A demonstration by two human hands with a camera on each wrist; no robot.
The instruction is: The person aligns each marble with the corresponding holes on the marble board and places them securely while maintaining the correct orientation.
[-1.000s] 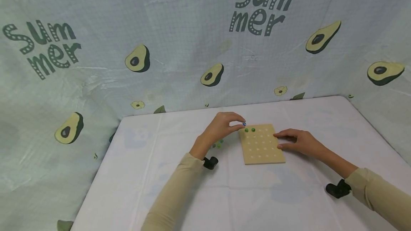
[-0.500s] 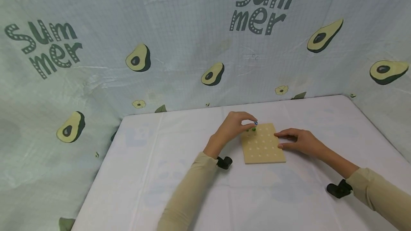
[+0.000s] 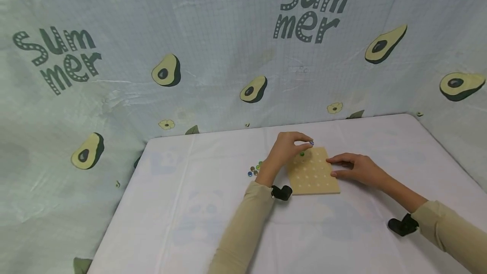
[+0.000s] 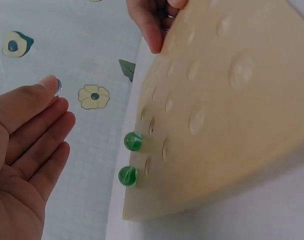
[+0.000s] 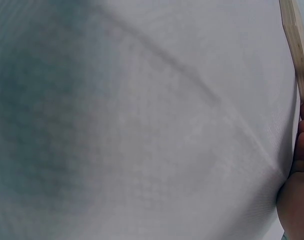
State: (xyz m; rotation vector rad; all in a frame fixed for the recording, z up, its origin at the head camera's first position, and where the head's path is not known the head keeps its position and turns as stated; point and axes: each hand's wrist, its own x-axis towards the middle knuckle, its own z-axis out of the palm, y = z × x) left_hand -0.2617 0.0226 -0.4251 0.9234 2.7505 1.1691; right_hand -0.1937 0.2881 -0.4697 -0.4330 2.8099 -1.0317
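Observation:
A blue marble (image 3: 311,143) is pinched between the thumb and a finger of my left hand (image 3: 283,151), above the far edge of a pale wooden board (image 3: 316,187) with rows of round hollows. In the left wrist view, a green marble (image 4: 133,141) and a second green marble (image 4: 128,176) sit side by side in hollows along that edge. The blue one is mostly hidden behind the thumb there. My right hand (image 3: 361,168) rests its thumb and a fingertip against the board's right edge. The right wrist view catches only part of this hand.
Left of the board, several loose marbles lie on the white-covered table (image 3: 205,160), among them a blue marble (image 3: 250,173); my left forearm partly blocks them. A patterned cloth (image 3: 213,54) hangs behind the table. Black wrist cameras sit on both wrists.
My left hand has moved rightward along the board's far edge with the blue marble, past the two green ones. The right hand stays at the board's right edge.

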